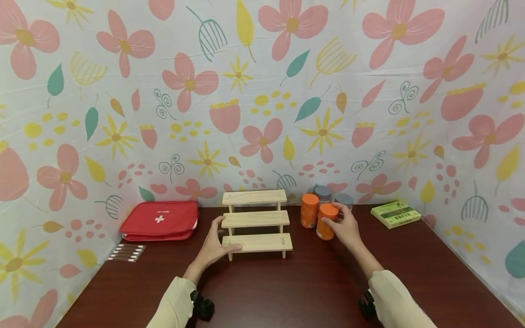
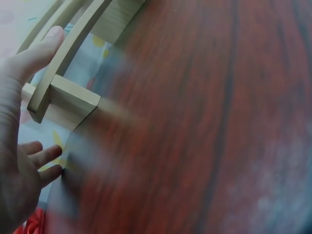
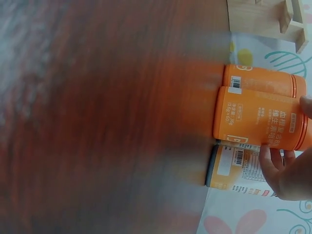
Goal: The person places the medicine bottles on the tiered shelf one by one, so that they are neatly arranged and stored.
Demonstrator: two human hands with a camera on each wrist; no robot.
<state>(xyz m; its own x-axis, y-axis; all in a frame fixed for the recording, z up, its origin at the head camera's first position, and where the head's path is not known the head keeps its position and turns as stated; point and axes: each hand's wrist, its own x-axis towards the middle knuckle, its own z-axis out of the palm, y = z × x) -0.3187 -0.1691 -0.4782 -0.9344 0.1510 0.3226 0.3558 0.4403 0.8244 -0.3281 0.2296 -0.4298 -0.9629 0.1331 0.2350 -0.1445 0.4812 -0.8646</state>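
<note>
A three-step wooden display stand (image 1: 256,218) stands on the table. My left hand (image 1: 210,246) grips its left end, the thumb lying on the lowest step. In the left wrist view the thumb (image 2: 46,46) rests against a step, while several other fingers (image 2: 46,156) are spread beside the stand without touching it. To the right, my right hand (image 1: 347,228) holds the front orange bottle (image 1: 324,230) between thumb and fingers. Its label (image 3: 263,117) shows in the right wrist view. Another orange bottle (image 1: 309,212) stands close by on its left.
Grey-lidded bottles (image 1: 322,193) are behind the orange ones, partly hidden. A red first aid pouch (image 1: 160,221) and a clear packet of cotton swabs (image 1: 126,252) lie left. A green-yellow box (image 1: 395,214) lies right. Patterned cloth (image 1: 262,91) hangs behind the dark table (image 1: 283,291).
</note>
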